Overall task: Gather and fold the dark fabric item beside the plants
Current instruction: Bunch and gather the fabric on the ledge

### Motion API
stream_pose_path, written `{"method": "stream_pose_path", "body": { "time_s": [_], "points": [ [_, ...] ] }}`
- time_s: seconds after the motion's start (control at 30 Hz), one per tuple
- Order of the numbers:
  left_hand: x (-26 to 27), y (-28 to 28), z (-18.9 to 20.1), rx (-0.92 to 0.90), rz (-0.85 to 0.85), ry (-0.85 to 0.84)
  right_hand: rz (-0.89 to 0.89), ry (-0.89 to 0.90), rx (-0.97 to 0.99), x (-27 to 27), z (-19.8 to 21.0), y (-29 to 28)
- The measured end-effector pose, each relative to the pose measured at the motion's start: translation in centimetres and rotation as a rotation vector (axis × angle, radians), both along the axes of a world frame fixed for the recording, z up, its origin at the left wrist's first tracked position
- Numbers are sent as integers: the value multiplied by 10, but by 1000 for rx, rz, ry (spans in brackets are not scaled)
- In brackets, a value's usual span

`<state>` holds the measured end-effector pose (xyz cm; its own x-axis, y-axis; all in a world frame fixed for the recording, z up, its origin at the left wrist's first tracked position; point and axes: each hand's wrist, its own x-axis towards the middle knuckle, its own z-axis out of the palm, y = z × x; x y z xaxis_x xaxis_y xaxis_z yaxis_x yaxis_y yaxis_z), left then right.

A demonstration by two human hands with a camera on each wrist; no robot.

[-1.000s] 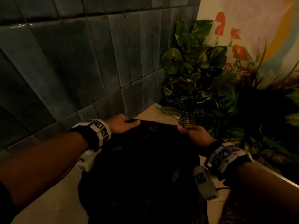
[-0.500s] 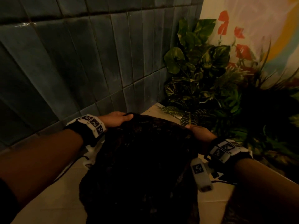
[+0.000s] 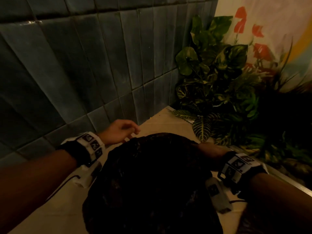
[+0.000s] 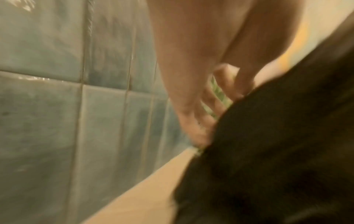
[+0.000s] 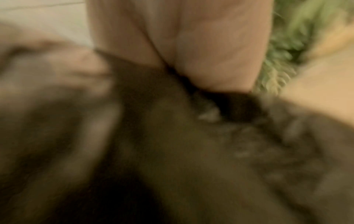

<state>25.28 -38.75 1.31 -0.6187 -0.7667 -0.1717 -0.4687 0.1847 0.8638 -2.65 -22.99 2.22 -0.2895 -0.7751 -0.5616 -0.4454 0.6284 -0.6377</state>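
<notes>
The dark fabric (image 3: 152, 183) lies heaped on the beige counter (image 3: 50, 208), between my forearms. My left hand (image 3: 125, 132) hovers at its far left edge with fingers loosely curled and holding nothing. In the left wrist view those fingertips (image 4: 206, 121) just brush the cloth (image 4: 277, 151). My right hand (image 3: 206, 147) sits at the fabric's far right edge, close to the plants (image 3: 216, 85). The right wrist view is blurred, but cloth (image 5: 172, 151) appears bunched into the hand (image 5: 201, 53); its fingertips are hidden.
A dark tiled wall (image 3: 84, 65) runs along the left and back. The leafy plants fill the back right corner, with a striped leaf (image 3: 201, 129) reaching over the counter. A metal edge (image 3: 287, 181) bounds the counter on the right. A painted wall (image 3: 270, 22) rises behind.
Both hands carried the fabric's top edge down and forward onto the heap. My left hand has let go and lifted slightly. The right hand has sunk lower against the cloth.
</notes>
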Motion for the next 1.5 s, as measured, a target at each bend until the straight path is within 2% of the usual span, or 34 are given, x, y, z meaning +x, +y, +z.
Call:
{"method": "stream_pose_path", "body": {
  "time_s": [0.03,0.1,0.17,0.2,0.23,0.33,0.43,0.5,0.53,0.63,0.7,0.77,0.83,0.97,1.07,1.1,1.13,1.2,1.23,1.27,1.37,1.4,1.5],
  "points": [
    [1,5,7,70,-21,11,27,-27,4,1,0,4],
    [2,20,20,112,-203,-102,-6,-118,-44,1,0,5],
    [1,32,17,-36,-362,-201,8,-89,-198,1,3,4],
    [-1,34,11,-109,-374,-220,39,-38,-251,4,7,0],
    [-3,34,7,-130,-347,-211,74,-22,-311,6,13,-2],
    [-11,32,3,-214,-317,-173,147,-123,-312,19,35,-4],
    [-20,30,7,-318,-310,-178,214,32,-220,27,38,2],
    [-22,27,8,-410,-258,-228,255,258,-203,29,35,7],
    [-21,26,8,-448,-237,-279,241,306,-207,30,33,8],
    [-13,27,19,-520,-182,-440,190,302,-183,28,36,13],
    [-3,33,33,-440,-146,-534,166,340,-135,25,37,16],
    [5,38,36,-312,-179,-588,125,319,-102,21,36,21],
    [8,39,32,-247,-147,-524,102,216,-76,18,38,27],
    [-5,30,27,-61,65,-310,165,30,91,14,52,44],
    [-15,29,23,-3,39,-343,228,-223,357,12,66,59],
    [-18,30,22,6,18,-391,276,-217,417,11,69,61],
    [-20,31,21,9,-3,-436,345,-116,440,11,73,61],
    [-24,34,26,0,-50,-489,466,261,352,13,75,53],
    [-26,35,29,-3,-71,-506,483,425,226,16,74,48],
    [-27,36,32,-6,-94,-534,457,497,71,20,71,43],
    [-31,42,41,-25,-172,-582,395,320,-345,49,62,27],
    [-33,46,43,-10,-196,-569,433,287,-385,59,59,20],
    [-35,50,39,-27,-181,-484,620,366,-229,72,54,-1]
  ]
}}
